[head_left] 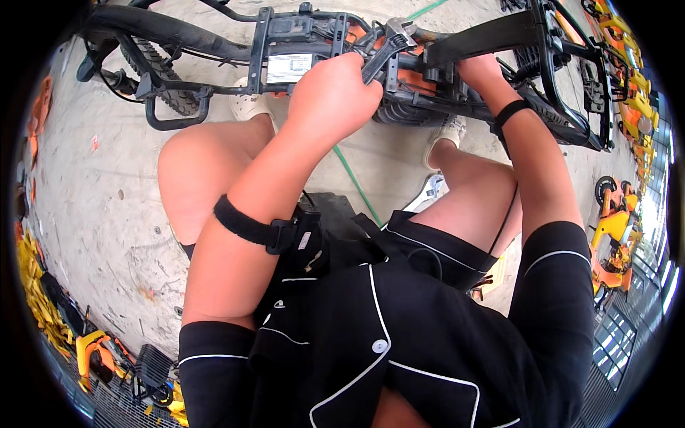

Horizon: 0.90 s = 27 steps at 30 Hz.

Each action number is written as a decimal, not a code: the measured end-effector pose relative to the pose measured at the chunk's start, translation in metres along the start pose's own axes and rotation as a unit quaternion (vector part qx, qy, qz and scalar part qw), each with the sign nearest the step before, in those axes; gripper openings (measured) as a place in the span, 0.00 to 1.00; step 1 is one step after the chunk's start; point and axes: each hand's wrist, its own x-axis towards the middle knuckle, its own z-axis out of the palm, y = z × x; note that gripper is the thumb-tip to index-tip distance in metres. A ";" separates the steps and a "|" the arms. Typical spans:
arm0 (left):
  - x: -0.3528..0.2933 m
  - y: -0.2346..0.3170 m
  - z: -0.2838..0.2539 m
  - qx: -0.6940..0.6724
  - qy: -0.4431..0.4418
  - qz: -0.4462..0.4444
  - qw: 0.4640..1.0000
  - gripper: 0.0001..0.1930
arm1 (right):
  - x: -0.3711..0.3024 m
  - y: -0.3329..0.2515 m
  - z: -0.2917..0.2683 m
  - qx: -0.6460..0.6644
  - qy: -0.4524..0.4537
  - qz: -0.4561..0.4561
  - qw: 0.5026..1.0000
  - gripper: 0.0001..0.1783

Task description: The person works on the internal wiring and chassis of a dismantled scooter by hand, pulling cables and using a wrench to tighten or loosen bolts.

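My left hand (335, 89) is closed around the handle of an adjustable wrench (389, 46). The wrench's metal jaw points up and to the right, over the middle of a black vehicle frame (260, 43). At the right part of this frame, my right hand (481, 71) reaches in beside a wide black bar (489, 44); its fingers are hidden there. Orange parts (415, 80) and cables show inside the frame, near the wrench. A white label (289, 68) is stuck on a black box left of my left hand.
A knobby tyre (160, 75) sits at the frame's left end. On the concrete floor (107, 214), a green line (359, 182) runs between my feet, and a silver tool (432, 191) lies by my right leg. Yellow and orange scooters (614, 221) stand along the right side.
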 end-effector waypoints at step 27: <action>-0.004 0.007 0.005 0.031 -0.048 -0.014 0.998 0.15 | -0.002 -0.014 -0.005 0.204 -0.047 0.111 0.971 0.17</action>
